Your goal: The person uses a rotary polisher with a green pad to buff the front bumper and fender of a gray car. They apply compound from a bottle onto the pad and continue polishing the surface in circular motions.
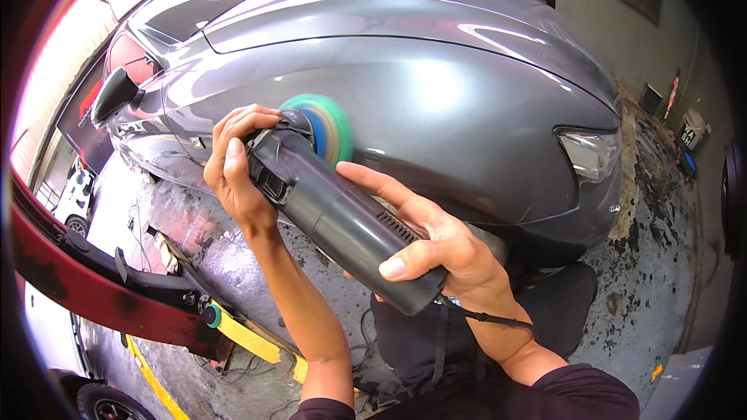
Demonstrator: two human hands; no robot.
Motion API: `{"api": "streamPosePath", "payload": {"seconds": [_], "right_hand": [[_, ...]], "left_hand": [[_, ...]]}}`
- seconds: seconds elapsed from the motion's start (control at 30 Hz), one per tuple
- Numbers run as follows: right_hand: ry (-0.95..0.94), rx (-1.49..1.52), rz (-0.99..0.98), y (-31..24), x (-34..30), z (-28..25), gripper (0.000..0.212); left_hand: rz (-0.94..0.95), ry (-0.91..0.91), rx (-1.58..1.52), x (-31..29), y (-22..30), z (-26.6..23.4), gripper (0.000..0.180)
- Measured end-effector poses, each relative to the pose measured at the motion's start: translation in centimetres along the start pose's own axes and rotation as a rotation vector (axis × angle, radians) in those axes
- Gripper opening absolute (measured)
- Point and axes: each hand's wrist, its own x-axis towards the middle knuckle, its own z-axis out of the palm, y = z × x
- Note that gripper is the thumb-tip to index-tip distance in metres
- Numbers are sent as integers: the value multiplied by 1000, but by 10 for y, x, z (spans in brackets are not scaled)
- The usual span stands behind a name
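Note:
Both my hands hold a black car polisher [334, 214] with a blue and green foam pad [331, 126], its edge blurred as if spinning. The pad lies against the front fender of a grey car [436, 132]. My left hand [240, 163] is closed over the head of the polisher, fingers curled round its front. My right hand [443, 245] grips the rear of the body, thumb on top and forefinger stretched along the side toward the pad; its other fingers are mostly hidden underneath. A black cord [486, 317] runs from the tool's rear end past my right wrist.
A red lift post [101, 288] with a yellow arm [249, 337] stands at the lower left. The car's side mirror [117, 96] juts out at the left, its headlight [587, 154] sits at the right. A white bucket [691, 128] stands by the wall. Cables lie on the worn floor [646, 280].

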Motion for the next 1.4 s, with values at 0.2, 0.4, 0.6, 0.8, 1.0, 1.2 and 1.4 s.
{"api": "streamPosePath", "payload": {"seconds": [0.2, 0.4, 0.6, 0.8, 1.0, 1.2, 1.4], "right_hand": [[-26, -58, -2, 7, 10, -6, 110], [-17, 33, -54, -6, 11, -12, 101], [3, 9, -114, -9, 6, -15, 104], [16, 10, -204, -7, 4, -21, 106], [-4, 80, -180, -11, 25, -25, 104], [-59, 179, -205, -13, 76, -18, 102], [-60, 294, -229, -22, 122, -5, 104]], "left_hand": [[-3, 43, 43, -7, -6, -10, 47], [32, -16, -24, 18, -9, 9, 44], [111, -132, -14, 38, -4, 25, 44], [180, -197, -6, 51, -3, 39, 43], [193, -241, -12, 72, -17, 40, 42], [143, -250, 10, 108, -49, 17, 44], [34, -304, -18, 152, -73, 6, 47]]}}
